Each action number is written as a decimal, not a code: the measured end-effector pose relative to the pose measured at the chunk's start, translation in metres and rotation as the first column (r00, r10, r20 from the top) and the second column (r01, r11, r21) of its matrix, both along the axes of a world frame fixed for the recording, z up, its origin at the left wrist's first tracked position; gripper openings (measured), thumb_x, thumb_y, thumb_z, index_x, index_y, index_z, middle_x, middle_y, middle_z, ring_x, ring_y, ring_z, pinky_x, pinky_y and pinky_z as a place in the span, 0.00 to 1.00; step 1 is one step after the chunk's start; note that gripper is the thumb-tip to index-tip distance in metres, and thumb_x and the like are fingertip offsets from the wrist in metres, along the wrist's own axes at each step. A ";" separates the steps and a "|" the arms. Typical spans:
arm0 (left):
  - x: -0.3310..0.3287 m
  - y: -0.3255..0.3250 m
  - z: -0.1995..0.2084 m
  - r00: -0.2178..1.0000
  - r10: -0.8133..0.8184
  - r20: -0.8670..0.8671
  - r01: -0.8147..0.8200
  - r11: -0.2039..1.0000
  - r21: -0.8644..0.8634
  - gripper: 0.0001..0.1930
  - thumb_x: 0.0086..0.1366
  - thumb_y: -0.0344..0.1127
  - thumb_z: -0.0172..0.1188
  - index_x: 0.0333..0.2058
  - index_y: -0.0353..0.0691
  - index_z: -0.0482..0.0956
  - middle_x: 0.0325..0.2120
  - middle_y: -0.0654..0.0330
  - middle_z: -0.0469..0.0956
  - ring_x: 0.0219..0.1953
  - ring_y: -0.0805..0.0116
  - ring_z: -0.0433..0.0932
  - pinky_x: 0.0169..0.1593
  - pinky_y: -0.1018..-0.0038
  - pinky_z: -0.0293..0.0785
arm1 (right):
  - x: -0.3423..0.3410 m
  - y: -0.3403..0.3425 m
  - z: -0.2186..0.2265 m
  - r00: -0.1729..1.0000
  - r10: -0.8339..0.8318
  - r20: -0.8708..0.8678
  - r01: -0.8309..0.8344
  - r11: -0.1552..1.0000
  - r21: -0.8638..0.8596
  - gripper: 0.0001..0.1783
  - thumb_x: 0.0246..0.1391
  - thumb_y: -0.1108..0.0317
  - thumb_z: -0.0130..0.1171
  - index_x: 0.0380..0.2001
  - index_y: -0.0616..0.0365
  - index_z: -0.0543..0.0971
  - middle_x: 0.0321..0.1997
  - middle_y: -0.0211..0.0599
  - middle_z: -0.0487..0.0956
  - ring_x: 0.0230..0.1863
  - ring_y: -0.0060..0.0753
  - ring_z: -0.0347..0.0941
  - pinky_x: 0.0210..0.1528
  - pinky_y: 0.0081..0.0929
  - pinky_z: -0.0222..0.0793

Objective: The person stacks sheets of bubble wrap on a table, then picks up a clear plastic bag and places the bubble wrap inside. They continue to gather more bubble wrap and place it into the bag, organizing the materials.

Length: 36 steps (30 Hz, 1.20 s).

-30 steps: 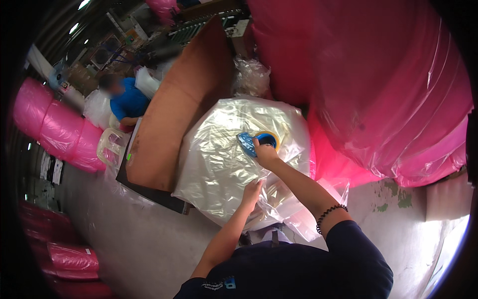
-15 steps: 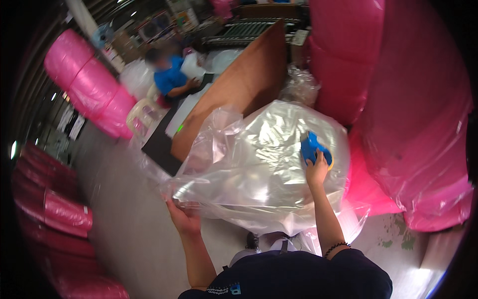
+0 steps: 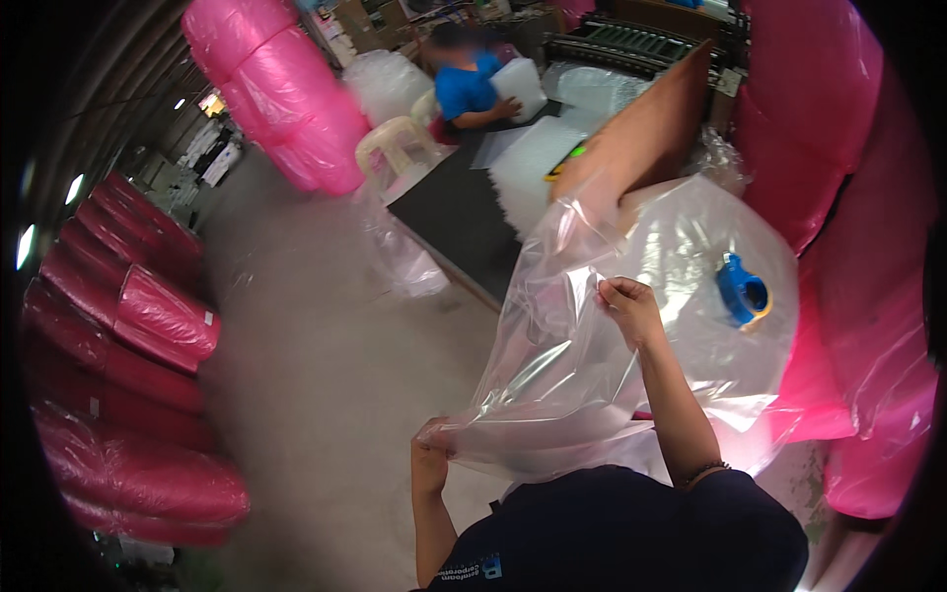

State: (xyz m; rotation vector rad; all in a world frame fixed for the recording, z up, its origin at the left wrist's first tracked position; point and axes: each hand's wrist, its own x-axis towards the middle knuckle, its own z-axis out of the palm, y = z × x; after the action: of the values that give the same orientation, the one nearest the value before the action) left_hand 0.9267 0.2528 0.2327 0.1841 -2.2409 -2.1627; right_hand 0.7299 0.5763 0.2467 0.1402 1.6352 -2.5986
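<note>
A large clear plastic bag (image 3: 552, 365) stretches between my two hands, its loose end spread out in front of me. My left hand (image 3: 431, 454) grips the bag's edge low on the left, close to my body. Farther up and to the right, my right hand (image 3: 631, 301) pinches a fold of the same plastic. To the right of that hand, a blue tape dispenser (image 3: 740, 291) with a yellowish roll rests on the plastic-covered bundle (image 3: 681, 237). What lies inside the bundle is hard to make out through the glossy film.
A brown board (image 3: 641, 148) stands on edge behind the bundle, beside a dark table (image 3: 464, 217). Across it a person in blue (image 3: 469, 89) handles white foam sheets. Pink wrapped rolls (image 3: 286, 99) tower at the back left; more line the left (image 3: 148, 326) and right (image 3: 809, 109).
My right hand has let go of the tape dispenser, left it on the bundle and taken hold of the plastic. My left hand has drawn the bag's edge nearer. The view has swung left.
</note>
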 end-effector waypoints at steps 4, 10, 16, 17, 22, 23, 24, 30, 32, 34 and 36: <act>0.080 -0.114 -0.024 0.938 0.086 0.336 0.178 0.713 -0.679 0.19 0.61 0.41 0.54 0.42 0.29 0.71 0.39 0.57 0.73 0.37 0.70 0.73 0.40 0.73 0.70 | 0.034 -0.116 -0.022 0.980 0.191 -0.063 -0.187 0.980 0.060 0.03 0.45 0.74 0.60 0.25 0.62 0.78 0.25 0.31 0.77 0.27 0.19 0.70 0.32 0.16 0.65; 0.044 -0.113 0.037 0.950 0.210 0.233 -0.263 0.937 0.231 0.11 0.60 0.36 0.55 0.37 0.34 0.74 0.34 0.60 0.74 0.35 0.72 0.72 0.39 0.77 0.70 | 0.115 -0.281 -0.012 0.632 0.775 0.001 -0.774 0.631 0.051 0.06 0.41 0.77 0.63 0.17 0.61 0.75 0.22 0.28 0.76 0.26 0.16 0.70 0.31 0.16 0.64; 0.029 -0.143 -0.022 0.961 0.089 0.263 -0.224 0.808 0.546 0.03 0.59 0.31 0.57 0.27 0.40 0.75 0.24 0.66 0.74 0.25 0.79 0.70 0.30 0.82 0.66 | 0.101 -0.319 -0.022 0.335 0.924 0.185 -0.932 0.296 0.210 0.06 0.44 0.74 0.62 0.19 0.61 0.75 0.23 0.30 0.76 0.28 0.19 0.70 0.34 0.18 0.66; 0.027 -0.149 -0.032 0.940 0.187 0.286 -0.304 0.840 0.450 0.03 0.59 0.30 0.56 0.28 0.39 0.75 0.24 0.65 0.75 0.25 0.78 0.70 0.30 0.82 0.67 | 0.091 -0.320 -0.032 0.413 0.895 0.168 -0.910 0.403 0.095 0.05 0.45 0.74 0.60 0.21 0.61 0.75 0.24 0.30 0.76 0.28 0.20 0.70 0.34 0.18 0.66; 0.043 -0.229 -0.130 0.611 0.689 0.391 -0.735 0.309 0.603 0.06 0.59 0.24 0.49 0.32 0.34 0.76 0.24 0.62 0.76 0.25 0.74 0.72 0.30 0.79 0.69 | -0.010 -0.327 -0.087 0.632 0.722 0.281 -0.578 0.681 -0.449 0.06 0.53 0.73 0.52 0.22 0.58 0.72 0.22 0.29 0.71 0.27 0.24 0.68 0.35 0.23 0.67; 0.039 -0.241 -0.144 0.477 0.665 0.574 -0.808 0.076 0.584 0.07 0.58 0.23 0.49 0.32 0.35 0.75 0.24 0.63 0.74 0.25 0.74 0.71 0.29 0.81 0.68 | -0.025 -0.335 -0.087 0.627 0.610 0.485 -0.434 0.790 -0.433 0.08 0.54 0.71 0.52 0.21 0.57 0.71 0.20 0.29 0.69 0.24 0.25 0.67 0.31 0.22 0.67; 0.031 -0.252 -0.158 0.360 0.576 0.734 -0.839 -0.144 0.524 0.07 0.57 0.22 0.48 0.32 0.35 0.75 0.24 0.64 0.73 0.25 0.75 0.70 0.28 0.82 0.66 | -0.044 -0.342 -0.088 0.581 0.471 0.664 -0.287 0.882 -0.375 0.09 0.54 0.70 0.52 0.21 0.56 0.70 0.18 0.28 0.67 0.20 0.26 0.65 0.27 0.21 0.66; 0.139 -0.357 -0.270 0.327 0.483 0.812 -0.893 -0.123 0.433 0.21 0.62 0.51 0.48 0.18 0.47 0.54 0.14 0.71 0.51 0.16 0.75 0.57 0.20 0.78 0.59 | -0.142 -0.345 -0.167 0.332 0.772 0.542 -0.938 0.210 0.275 0.08 0.52 0.66 0.55 0.22 0.55 0.76 0.12 0.26 0.68 0.13 0.21 0.64 0.12 0.19 0.56; 0.130 -0.360 -0.270 0.358 0.338 0.870 -0.860 -0.243 0.448 0.27 0.60 0.61 0.47 0.13 0.49 0.55 0.11 0.72 0.51 0.14 0.74 0.57 0.19 0.75 0.59 | -0.161 -0.337 -0.207 0.141 0.827 0.545 -0.763 -0.260 0.592 0.08 0.49 0.64 0.57 0.25 0.56 0.79 0.15 0.30 0.73 0.16 0.24 0.68 0.15 0.24 0.61; 0.057 -0.329 -0.275 0.426 0.367 0.827 -0.794 0.589 0.148 0.29 0.56 0.64 0.51 0.21 0.39 0.75 0.15 0.65 0.70 0.17 0.71 0.68 0.21 0.73 0.65 | -0.180 -0.352 -0.248 0.112 0.741 0.662 -0.456 -0.553 0.697 0.13 0.46 0.58 0.60 0.29 0.57 0.81 0.25 0.35 0.77 0.23 0.31 0.71 0.23 0.31 0.65; -0.010 -0.305 -0.265 0.482 -0.118 0.868 0.064 0.993 0.099 0.15 0.60 0.43 0.52 0.35 0.37 0.79 0.33 0.56 0.79 0.32 0.63 0.77 0.39 0.69 0.73 | -0.195 -0.365 -0.269 0.113 0.485 0.867 -0.322 -0.808 0.494 0.22 0.41 0.49 0.64 0.33 0.57 0.80 0.40 0.43 0.78 0.36 0.40 0.75 0.37 0.38 0.71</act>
State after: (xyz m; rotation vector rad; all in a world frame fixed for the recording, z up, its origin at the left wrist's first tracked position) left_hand 0.9164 -0.0520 -0.0321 1.5610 -2.6110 -2.5163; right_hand 0.5348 0.2112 -0.0221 -0.8821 1.8550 0.3015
